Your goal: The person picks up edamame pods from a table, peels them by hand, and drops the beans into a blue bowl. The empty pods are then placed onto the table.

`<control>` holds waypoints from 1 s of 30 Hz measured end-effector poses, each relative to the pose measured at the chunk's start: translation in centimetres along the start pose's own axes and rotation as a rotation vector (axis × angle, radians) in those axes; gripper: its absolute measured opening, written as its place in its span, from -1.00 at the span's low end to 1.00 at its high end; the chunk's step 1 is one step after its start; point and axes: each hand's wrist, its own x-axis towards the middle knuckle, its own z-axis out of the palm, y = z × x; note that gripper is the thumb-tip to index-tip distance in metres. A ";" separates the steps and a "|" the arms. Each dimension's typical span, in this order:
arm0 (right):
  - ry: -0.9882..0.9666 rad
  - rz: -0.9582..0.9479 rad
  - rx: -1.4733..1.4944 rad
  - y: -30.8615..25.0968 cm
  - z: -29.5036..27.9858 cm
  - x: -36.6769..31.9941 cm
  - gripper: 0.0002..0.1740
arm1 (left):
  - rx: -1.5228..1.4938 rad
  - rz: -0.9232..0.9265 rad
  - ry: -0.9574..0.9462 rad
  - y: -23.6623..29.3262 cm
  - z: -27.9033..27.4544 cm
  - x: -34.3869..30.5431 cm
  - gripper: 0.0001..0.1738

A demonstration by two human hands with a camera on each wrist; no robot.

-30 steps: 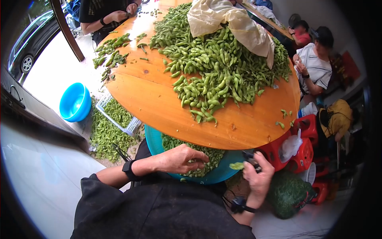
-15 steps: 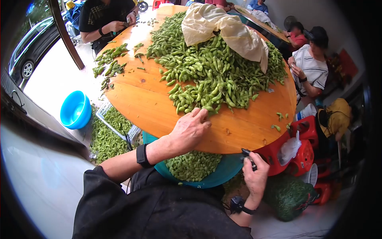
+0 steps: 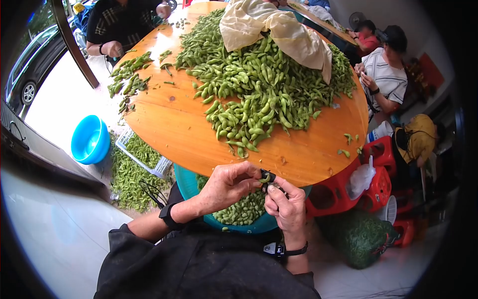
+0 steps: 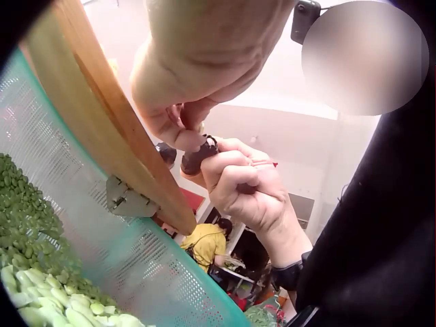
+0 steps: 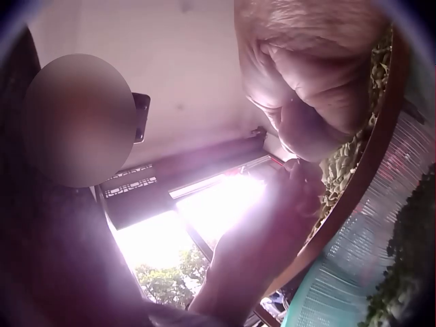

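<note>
A green pod [image 3: 266,178] is pinched between the thumb and fingers of my left hand [image 3: 224,188], just past the table's near edge. My right hand [image 3: 288,205] meets it there, its fingers curled round a small black tool [image 3: 268,174] that touches the pod. In the left wrist view the dark tool [image 4: 197,157] sticks out of the right fist [image 4: 245,182], right beside the left fingertips. Below both hands stands a teal basket [image 3: 259,226] with shelled beans [image 3: 241,209]. A large heap of pods [image 3: 259,84] covers much of the wooden table [image 3: 169,124].
A cream cloth [image 3: 279,30] lies on the heap. At the left are a blue basin [image 3: 90,140] and a white crate [image 3: 159,167] among pods. Red stools [image 3: 376,184] and a green net bag [image 3: 356,239] stand at the right. Several people are round the tables.
My left hand has come back from the heap's near edge with a pod. The right hand has moved left with the tool, and the two hands now meet.
</note>
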 end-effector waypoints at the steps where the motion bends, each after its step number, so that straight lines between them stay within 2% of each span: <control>1: 0.001 0.003 0.000 0.1 0.0 0.1 -0.65 | -0.002 -0.002 0.001 0.0 0.0 0.0 -0.92; 4: -0.013 0.003 0.004 0.4 0.0 0.2 -0.66 | 0.012 -0.025 -0.012 0.1 -0.2 0.0 -0.92; 7: -0.001 0.001 -0.020 0.4 0.1 0.2 -0.71 | -0.029 0.048 -0.053 -0.3 -0.5 0.1 -0.88; 9: -0.062 -0.044 -0.068 0.3 -0.2 0.1 -0.76 | -0.292 -0.113 -0.146 0.0 -0.8 0.0 -0.83; 10: -0.059 -0.042 -0.066 0.4 -0.5 0.0 -0.76 | -0.292 -0.116 -0.147 0.0 -0.9 -0.1 -0.83; 12: -0.136 -0.010 0.097 0.7 -1.1 0.0 -0.80 | -0.532 -0.223 -0.203 0.0 -1.0 -0.2 -0.82; 13: -0.134 -0.009 0.099 0.7 -1.1 0.0 -0.80 | -0.532 -0.226 -0.204 0.0 -0.8 -0.3 -0.82; 15: -0.167 -0.028 0.168 1.0 -1.1 0.0 -0.81 | -0.780 -0.377 -0.171 0.2 -0.4 -0.8 -0.85; 16: -0.170 -0.026 0.169 0.9 -0.7 -0.1 -0.81 | -0.779 -0.377 -0.168 0.3 -0.3 -0.9 -0.85; 18: -0.068 -0.104 -0.083 0.5 0.0 -0.6 -0.83 | -0.729 -0.293 -0.146 0.2 0.1 -1.0 -0.83; 19: -0.066 -0.104 -0.084 0.5 0.2 -0.8 -0.83 | -0.730 -0.295 -0.147 0.1 0.2 -1.1 -0.83; 21: 0.014 -0.144 -0.236 0.5 0.6 -0.9 -0.84 | -0.513 -0.207 -0.068 -0.2 0.4 -1.4 -0.78; 24: 0.016 -0.130 -0.222 0.2 0.3 -1.2 -0.82 | -0.483 -0.172 -0.089 -0.6 -0.1 -1.6 -0.83; 26: 0.039 -0.141 -0.245 0.1 0.3 -1.1 -0.80 | -0.482 -0.218 -0.125 -0.7 -0.5 -1.7 -0.85; 28: 0.037 -0.194 -0.403 0.1 0.4 -0.9 -0.80 | -0.482 -0.264 -0.159 -0.6 -0.5 -1.8 -0.86; 30: 0.046 -0.184 -0.371 0.3 0.3 -0.8 -0.81 | -0.415 -0.274 -0.149 -0.2 0.1 -2.1 -0.85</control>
